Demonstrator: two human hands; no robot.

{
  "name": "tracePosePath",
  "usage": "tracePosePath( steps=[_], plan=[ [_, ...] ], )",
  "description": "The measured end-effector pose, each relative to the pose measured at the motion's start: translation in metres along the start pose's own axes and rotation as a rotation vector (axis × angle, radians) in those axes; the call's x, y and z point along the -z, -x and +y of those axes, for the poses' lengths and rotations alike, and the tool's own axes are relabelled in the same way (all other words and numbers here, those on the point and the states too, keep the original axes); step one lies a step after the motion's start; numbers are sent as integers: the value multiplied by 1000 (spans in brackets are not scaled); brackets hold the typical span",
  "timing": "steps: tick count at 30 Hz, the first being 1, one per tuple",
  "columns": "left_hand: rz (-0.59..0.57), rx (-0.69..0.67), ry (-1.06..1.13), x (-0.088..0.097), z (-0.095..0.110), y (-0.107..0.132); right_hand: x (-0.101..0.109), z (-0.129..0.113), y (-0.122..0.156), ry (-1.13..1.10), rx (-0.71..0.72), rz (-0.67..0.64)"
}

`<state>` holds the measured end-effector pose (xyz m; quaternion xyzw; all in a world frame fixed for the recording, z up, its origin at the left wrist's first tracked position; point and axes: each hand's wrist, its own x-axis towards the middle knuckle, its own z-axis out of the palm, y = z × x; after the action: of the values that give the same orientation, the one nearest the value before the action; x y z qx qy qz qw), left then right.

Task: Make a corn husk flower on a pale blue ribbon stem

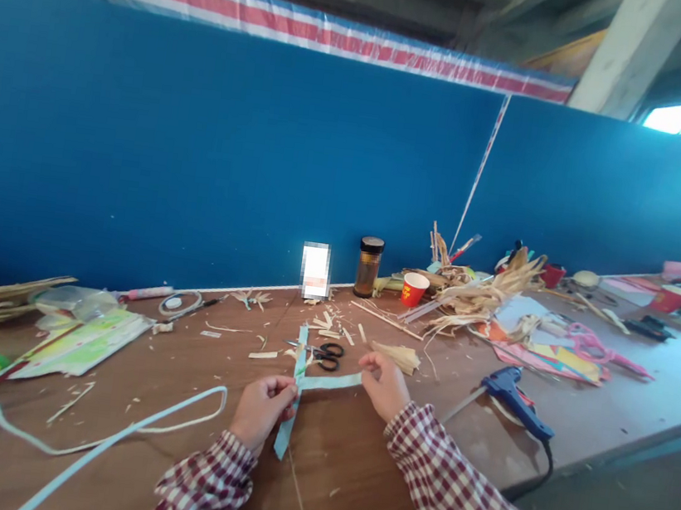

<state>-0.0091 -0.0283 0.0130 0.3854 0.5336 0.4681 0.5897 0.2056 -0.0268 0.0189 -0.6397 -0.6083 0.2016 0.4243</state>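
My left hand (262, 414) pinches a pale blue-green strip (285, 433), which looks like paper or husk, near the spot where a second strip meets it. That second strip (331, 382) stretches to the right, and my right hand (384, 385) pinches its far end. Together the two strips form a sideways T over the table. Just beyond them lie black-handled scissors (329, 357), their blades partly hidden behind the upright strip. Pale husk scraps (327, 322) are scattered around the scissors, and a larger dry husk piece (396, 356) rests behind my right hand.
To the right lies a blue glue gun (515, 399) with its cord. A dark-lidded bottle (368, 269), a red paper cup (414, 290) and dry husks (486, 295) stand along the blue partition (235, 149). A white cable (122, 431) loops across the left of the wooden table (363, 467).
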Motion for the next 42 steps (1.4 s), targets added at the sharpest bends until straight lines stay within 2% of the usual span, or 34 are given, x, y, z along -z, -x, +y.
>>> tracePosePath(
  steps=[4, 11, 14, 16, 19, 23, 27, 30, 37, 42],
  plan=[
    [20, 1, -33, -1, -2, -1, 5, -6, 6, 154, 91, 39],
    [-7, -55, -99, -2, -4, -1, -8, -38, 26, 386, 460, -307],
    [-18, -56, -85, -3, -2, 1, -15, -42, 28, 500, 506, -410],
    [-33, -48, -53, -3, 0, 4, -17, -40, 24, 544, 451, -416],
    [-18, -30, -13, -3, 3, 7, -24, -36, 11, 525, 419, -357],
    [31, -40, 17, 0, 3, 7, -39, -33, -10, 549, 574, -357],
    [70, -37, 44, 3, 1, 3, -54, -29, -29, 621, 698, -466],
    [68, -32, 59, 3, 0, 3, -60, -26, -42, 647, 689, -500],
    [35, -32, 35, 0, -2, 3, -57, -24, -72, 538, 557, -444],
    [23, -25, 34, 1, -2, 2, -49, -21, -59, 385, 452, -389]
  ],
)
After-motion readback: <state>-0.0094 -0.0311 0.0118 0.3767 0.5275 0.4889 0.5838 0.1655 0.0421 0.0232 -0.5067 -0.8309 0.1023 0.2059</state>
